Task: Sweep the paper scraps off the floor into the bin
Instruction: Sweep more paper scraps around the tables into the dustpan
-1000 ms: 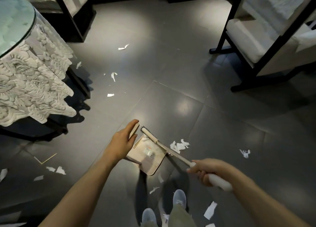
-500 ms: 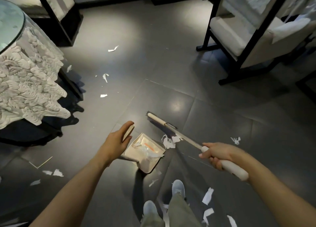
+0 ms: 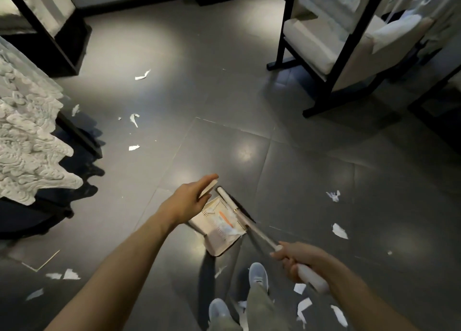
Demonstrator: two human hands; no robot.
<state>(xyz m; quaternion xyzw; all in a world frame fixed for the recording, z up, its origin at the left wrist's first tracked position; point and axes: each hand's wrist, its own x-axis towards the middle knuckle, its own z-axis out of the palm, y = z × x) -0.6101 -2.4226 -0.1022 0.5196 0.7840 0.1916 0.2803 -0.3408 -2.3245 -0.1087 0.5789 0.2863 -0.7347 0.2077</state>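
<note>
Brush head blurred against the dustpan (image 3: 219, 227) mouth; scraps inside hard to make out, one orange streak. Left hand (image 3: 189, 201) fingers closed around the dustpan handle, most of it hidden by the palm. Right hand (image 3: 295, 259) fingers wrapped on the brush (image 3: 252, 224) handle. Paper scraps (image 3: 339, 231) scattered on the grey tiled floor (image 3: 311, 161). Lace-covered desk (image 3: 27, 141) cut off left, chair (image 3: 349, 46) upper right. No bin in view.

Dark grey tiled floor (image 3: 311, 181), glossy under the lights, with torn white paper scraps (image 3: 339, 231) scattered across it. A beige dustpan (image 3: 219, 233) sits on the tiles, scraps inside
</note>
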